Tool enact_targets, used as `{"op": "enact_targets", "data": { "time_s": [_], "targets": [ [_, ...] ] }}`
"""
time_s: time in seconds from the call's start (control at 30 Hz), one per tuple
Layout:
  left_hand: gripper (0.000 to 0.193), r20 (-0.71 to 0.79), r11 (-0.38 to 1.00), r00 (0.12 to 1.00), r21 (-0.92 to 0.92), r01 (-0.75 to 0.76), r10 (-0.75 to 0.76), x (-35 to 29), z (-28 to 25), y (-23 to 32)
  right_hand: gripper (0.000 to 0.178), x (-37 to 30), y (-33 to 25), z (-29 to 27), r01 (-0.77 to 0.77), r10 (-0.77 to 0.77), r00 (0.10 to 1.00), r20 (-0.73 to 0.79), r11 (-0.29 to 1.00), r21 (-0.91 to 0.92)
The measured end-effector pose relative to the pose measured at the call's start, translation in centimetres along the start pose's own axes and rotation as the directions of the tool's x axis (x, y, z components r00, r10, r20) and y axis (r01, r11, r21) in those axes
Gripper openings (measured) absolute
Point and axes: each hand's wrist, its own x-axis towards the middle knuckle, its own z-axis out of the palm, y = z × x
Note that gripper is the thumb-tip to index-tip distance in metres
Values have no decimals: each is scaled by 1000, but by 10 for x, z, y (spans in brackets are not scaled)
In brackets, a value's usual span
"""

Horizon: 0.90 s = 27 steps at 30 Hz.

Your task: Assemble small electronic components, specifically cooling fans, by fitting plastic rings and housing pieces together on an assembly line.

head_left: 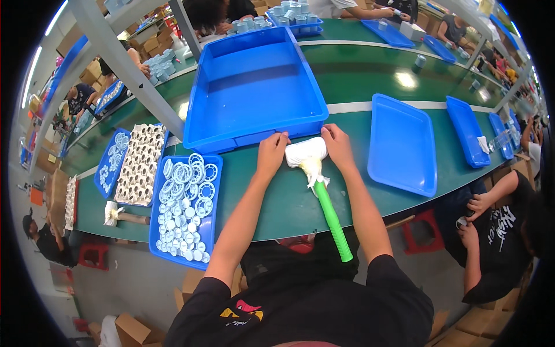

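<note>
Mallet [315, 173] between hands, left grip [272, 151] and right grip [337, 146] pinching blue bin [254, 87] rim.

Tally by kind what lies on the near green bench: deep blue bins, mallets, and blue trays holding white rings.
Deep blue bin: 1
Mallets, green-handled and wooden-handled: 2
Blue trays of white rings, nearer and farther: 2
Total: 5

This is a factory assembly line. A long green desk [358, 75] runs through the hall, lined with blue plastic trays [402, 141], one tray of white plastic rings [185, 202] and batches of pale cups [295, 11]. Other workers [497, 225] sit on red stools [419, 231] alongside, with cardboard boxes [136, 329] on the floor.
</note>
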Motion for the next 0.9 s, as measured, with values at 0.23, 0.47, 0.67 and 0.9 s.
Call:
{"op": "enact_targets", "data": {
  "time_s": [0.23,0.47,0.67,0.9],
  "targets": [
    [38,23,999,999,-17,31,-31,-1,0,3,29,1,5,0,14,-14,1000,0,1000,5],
    [38,8,999,1000,-29,16,-15,-1,-1,0,29,-1,-4,0,17,-17,1000,6,999,-30],
    [38,21,1000,999,-19,24,-24,-1,-2,1,28,-1,-5,-2,22,-21,1000,14,999,-41],
    [39,21,999,999,-21,28,-27,-1,-2,1,28,-2,-9,-3,26,-26,1000,14,999,-42]
  ]
}}
